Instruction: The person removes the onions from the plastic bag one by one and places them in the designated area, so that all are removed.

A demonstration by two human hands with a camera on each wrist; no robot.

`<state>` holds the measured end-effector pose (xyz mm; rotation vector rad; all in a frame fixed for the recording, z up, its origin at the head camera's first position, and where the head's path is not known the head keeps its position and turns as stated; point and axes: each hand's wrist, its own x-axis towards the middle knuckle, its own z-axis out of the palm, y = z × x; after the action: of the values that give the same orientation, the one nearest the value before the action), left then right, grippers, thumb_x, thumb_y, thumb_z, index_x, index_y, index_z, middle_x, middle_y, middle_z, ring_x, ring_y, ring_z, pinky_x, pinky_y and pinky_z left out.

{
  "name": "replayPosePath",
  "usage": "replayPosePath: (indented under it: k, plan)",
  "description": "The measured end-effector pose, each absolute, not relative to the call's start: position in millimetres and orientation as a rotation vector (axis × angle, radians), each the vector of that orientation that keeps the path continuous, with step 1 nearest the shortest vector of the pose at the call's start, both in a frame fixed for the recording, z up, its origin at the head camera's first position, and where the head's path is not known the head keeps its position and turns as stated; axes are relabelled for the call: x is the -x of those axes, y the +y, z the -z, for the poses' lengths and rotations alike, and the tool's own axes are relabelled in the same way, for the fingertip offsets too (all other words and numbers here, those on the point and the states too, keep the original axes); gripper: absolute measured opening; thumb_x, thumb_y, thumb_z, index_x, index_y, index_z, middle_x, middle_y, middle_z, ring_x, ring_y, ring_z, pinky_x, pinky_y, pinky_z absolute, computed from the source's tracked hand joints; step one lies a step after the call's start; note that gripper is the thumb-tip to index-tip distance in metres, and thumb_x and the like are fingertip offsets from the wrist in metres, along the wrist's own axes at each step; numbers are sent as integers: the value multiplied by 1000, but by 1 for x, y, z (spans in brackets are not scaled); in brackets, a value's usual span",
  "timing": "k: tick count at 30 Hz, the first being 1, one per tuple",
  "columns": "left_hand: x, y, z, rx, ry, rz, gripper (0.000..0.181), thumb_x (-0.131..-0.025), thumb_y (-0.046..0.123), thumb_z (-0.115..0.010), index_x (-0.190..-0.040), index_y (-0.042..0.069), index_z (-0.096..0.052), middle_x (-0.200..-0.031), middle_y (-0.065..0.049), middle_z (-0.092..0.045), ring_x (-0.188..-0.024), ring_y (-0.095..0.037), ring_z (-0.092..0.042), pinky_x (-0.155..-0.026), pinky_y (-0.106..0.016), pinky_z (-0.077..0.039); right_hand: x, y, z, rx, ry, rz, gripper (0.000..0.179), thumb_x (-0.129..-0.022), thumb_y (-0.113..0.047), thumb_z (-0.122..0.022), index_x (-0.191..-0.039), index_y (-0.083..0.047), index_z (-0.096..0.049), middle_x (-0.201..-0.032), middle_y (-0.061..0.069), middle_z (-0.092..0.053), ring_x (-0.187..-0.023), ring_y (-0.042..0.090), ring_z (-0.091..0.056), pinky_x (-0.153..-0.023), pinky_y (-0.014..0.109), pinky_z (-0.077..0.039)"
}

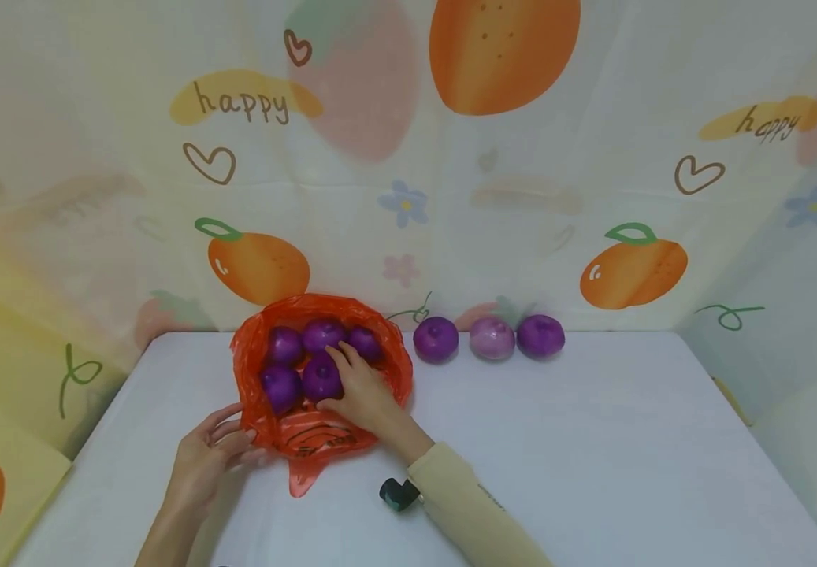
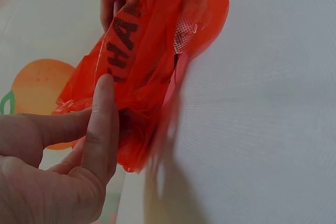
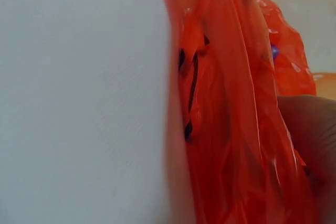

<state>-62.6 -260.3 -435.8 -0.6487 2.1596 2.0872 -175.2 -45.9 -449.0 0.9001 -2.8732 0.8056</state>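
A red plastic bag (image 1: 317, 431) stands wide open on the white table, with several purple onions (image 1: 282, 387) inside it. My right hand (image 1: 365, 394) reaches over the rim and grips one onion (image 1: 321, 378) between thumb and fingers. In the right wrist view, folds of the bag (image 3: 226, 103) cover most of that hand (image 3: 312, 135). My left hand (image 1: 202, 457) is at the bag's lower left edge, its fingertips touching the plastic. The left wrist view shows its long fingers (image 2: 100, 135) extended against the bag (image 2: 136, 61), which bears dark printed letters.
Along the table's back edge, right of the bag, sit a dark purple onion (image 1: 436, 340), a paler one (image 1: 492, 339) and another dark one (image 1: 540, 336). A small black object (image 1: 399, 494) shows beside the right sleeve. A fruit-patterned curtain (image 1: 521, 197) hangs behind the table (image 1: 592, 457).
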Motion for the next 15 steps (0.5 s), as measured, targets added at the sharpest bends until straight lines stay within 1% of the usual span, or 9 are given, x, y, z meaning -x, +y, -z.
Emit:
replayPosePath:
  k: [5, 11, 15]
  plan:
    - [62, -260, 435, 669, 2165, -2058, 62, -95, 3, -59, -150, 1, -31, -109, -1, -67, -82, -13, -71, -77, -32, -59, 175, -51, 448, -889, -2900, -763, 85, -81, -42, -79, -150, -16, -37, -152, 11, -37, -133, 28, -46, -101, 53, -46]
    - [63, -261, 435, 671, 2161, -2059, 62, -95, 2, -60, -150, 0, -31, -105, 2, -67, -81, -12, -71, -77, -32, -59, 175, -53, 445, -891, -2899, -724, 82, -79, -39, -81, -147, -15, -42, -147, 10, -44, -131, 26, -47, -104, 48, -45]
    - [63, -261, 435, 664, 2170, -2056, 62, -95, 2, -60, -150, 0, -31, -104, 2, -67, -81, -13, -71, -76, -32, -59, 173, -53, 443, -892, -2905, -680, 81, -79, -40, -81, -147, -16, -44, -145, 9, -45, -130, 25, -48, -104, 46, -46]
